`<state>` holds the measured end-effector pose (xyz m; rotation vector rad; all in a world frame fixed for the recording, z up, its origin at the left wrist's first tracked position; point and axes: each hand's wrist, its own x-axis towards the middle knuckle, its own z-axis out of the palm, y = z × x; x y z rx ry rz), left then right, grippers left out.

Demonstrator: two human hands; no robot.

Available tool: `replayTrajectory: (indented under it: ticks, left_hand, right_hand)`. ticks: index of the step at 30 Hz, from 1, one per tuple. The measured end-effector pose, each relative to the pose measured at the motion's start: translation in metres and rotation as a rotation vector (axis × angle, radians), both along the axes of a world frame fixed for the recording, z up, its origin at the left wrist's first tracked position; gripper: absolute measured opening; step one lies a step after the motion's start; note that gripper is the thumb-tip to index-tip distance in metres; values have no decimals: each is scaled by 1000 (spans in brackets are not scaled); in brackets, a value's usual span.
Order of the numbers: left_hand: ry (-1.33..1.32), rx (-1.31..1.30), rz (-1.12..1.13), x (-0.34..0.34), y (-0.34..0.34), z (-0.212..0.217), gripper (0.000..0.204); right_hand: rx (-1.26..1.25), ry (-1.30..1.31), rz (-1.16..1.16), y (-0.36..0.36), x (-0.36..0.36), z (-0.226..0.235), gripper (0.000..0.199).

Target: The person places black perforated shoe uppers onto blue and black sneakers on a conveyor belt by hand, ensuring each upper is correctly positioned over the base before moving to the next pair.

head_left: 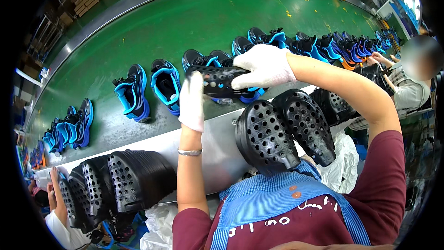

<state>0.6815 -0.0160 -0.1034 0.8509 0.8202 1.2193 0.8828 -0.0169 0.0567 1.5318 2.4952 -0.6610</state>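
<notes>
Starting far left: a co-worker's arm [58, 194] pokes in at the lower corner, right by a stack of black perforated insoles [118, 183] leaning on the metal edge of the conveyor [217, 150]. Up on the green belt [162, 23] there's a bunch of blue and black sneakers [69, 127] near the left rim, then a separate pair [148, 88] just beside the hands. Loads of bare green behind them, all the way to the far rail.

Middle: the left hand [192, 102], white glove, is wrapped around the near end of one black perforated insole [219, 81], held above the belt's front edge. The right hand [266, 67], also gloved, clamps the other end from above.

Below that, a second stack of insoles [286, 132] sits against the person's blue apron [273, 196], pretty tight there.

Right side: a long row of sneakers [323, 44] runs off along the belt, and another worker [407, 88] sits by the edge.
</notes>
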Motion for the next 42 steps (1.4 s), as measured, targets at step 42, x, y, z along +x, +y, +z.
replayTrajectory:
  ticks: [42]
  left_hand:
    - [1394,166,-573,31,25,-6,35]
  right_hand:
    - [163,-360,298,73,-60,-93,24]
